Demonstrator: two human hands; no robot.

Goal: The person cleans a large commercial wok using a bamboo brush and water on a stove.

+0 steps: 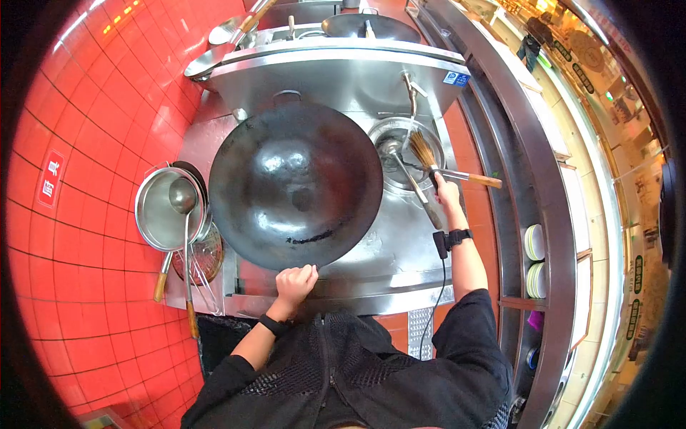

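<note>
A large dark wok [296, 182] rests on the steel stove, with a bright wet-looking sheen in its bowl. My left hand [295, 284] is closed on the wok's near edge. At the right, my right hand [447, 191] grips the handle of a bristle brush [423, 150], its bristles pointing up and left over a round metal basin [400, 136]. Water runs from a faucet [411, 91] into this basin. A ladle [420, 193] and another wooden-handled tool [471, 177] lean across the basin's rim, close to my right hand.
On the left stands a metal pot [161, 214] with a ladle [184, 196] across it, above a wire strainer [207, 257]. Behind the steel backsplash [336, 75] sits another wok [371, 27]. Shelves with stacked plates [535, 280] line the right. A person [534, 39] stands far off.
</note>
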